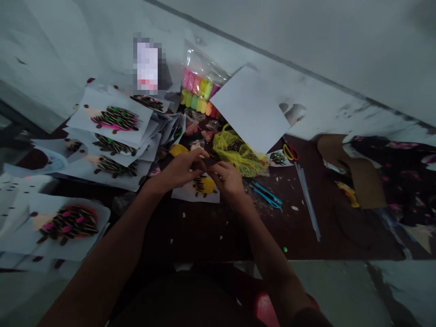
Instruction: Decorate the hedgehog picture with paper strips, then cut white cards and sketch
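Note:
My left hand [182,169] hovers over a small sheet of white paper [182,194], its thumb and forefinger apart. My right hand [229,181] meets it from the other side, fingers bent and pinched together; anything between them is too small or hidden to make out. Below both hands, on that sheet, lies a yellow hedgehog figure [208,185] with dark, seed-like spines over part of its back. A yellow plastic bag [254,165] holding dark pieces sits just beyond my right hand. Close to my right wrist lies a blue cutting tool [269,196].
Stacked sheets with finished-looking hedgehogs [114,120] fill the left side. Behind stand a clear bag of coloured clay [197,91] and a blank white sheet [250,109]. Scissors [290,153], clear sticks [308,202] and brown cardboard [366,177] lie to the right.

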A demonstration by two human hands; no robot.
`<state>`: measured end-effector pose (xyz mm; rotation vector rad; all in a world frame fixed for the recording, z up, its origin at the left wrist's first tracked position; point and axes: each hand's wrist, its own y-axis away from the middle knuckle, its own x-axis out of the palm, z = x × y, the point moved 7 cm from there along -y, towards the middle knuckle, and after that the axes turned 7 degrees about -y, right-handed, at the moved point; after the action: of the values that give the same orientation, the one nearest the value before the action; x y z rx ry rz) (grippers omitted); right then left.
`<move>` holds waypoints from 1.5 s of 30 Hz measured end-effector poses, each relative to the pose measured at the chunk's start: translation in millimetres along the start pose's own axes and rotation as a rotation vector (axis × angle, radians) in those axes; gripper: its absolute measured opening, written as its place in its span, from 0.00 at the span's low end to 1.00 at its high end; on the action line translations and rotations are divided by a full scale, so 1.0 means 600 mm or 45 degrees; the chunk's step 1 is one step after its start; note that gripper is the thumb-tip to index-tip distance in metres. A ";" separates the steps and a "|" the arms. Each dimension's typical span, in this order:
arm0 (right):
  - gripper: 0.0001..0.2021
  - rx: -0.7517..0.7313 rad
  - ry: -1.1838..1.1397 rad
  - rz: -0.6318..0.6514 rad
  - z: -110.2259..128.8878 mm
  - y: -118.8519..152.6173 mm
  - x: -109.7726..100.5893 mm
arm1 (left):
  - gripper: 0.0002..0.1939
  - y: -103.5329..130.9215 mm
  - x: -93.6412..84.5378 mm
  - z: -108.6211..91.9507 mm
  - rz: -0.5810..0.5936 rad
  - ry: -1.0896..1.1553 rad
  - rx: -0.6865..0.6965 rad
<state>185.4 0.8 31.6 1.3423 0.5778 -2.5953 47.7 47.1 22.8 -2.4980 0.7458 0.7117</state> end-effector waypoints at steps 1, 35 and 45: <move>0.11 0.021 -0.027 0.000 -0.006 0.003 0.000 | 0.16 0.000 -0.004 0.005 -0.010 -0.040 -0.014; 0.11 0.000 0.230 0.179 -0.012 0.020 0.047 | 0.20 -0.003 0.031 0.059 0.183 -0.325 -0.118; 0.12 0.018 0.381 0.247 -0.001 0.013 0.057 | 0.20 -0.005 0.036 0.058 0.218 -0.364 -0.091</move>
<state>168.3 -5.2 1.4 1.7139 0.4439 -2.2673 52.8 59.7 -15.7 -2.3417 0.8453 1.1467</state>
